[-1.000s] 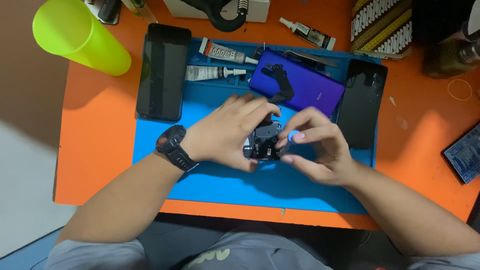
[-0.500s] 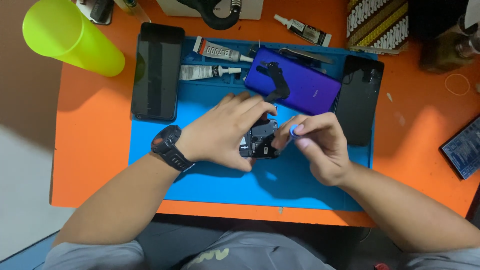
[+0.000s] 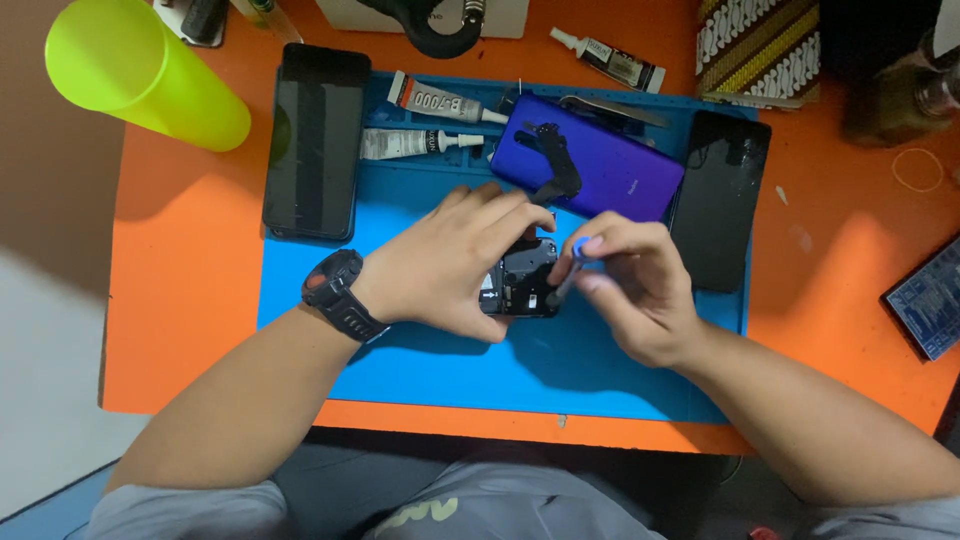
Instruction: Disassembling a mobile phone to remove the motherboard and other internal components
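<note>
Two hands [image 3: 450, 265] on one opened phone [image 3: 522, 283]; two glue tubes [image 3: 440, 102]; one screwdriver [image 3: 566, 274].

Head-worn view, straight down, close — orange table [image 3: 180, 330] fills frame

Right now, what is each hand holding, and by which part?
The left hand grips the small black phone part by its left side. The right hand pinches a slim blue-capped tool near its top, tip on the part.

Orange table [image 3: 190, 330] under a blue work mat [image 3: 420, 370]

A lime-green cup [image 3: 140, 70], a patterned cloth [image 3: 755, 45] and a glue tube [image 3: 608, 58] lie directly on the table.
</note>
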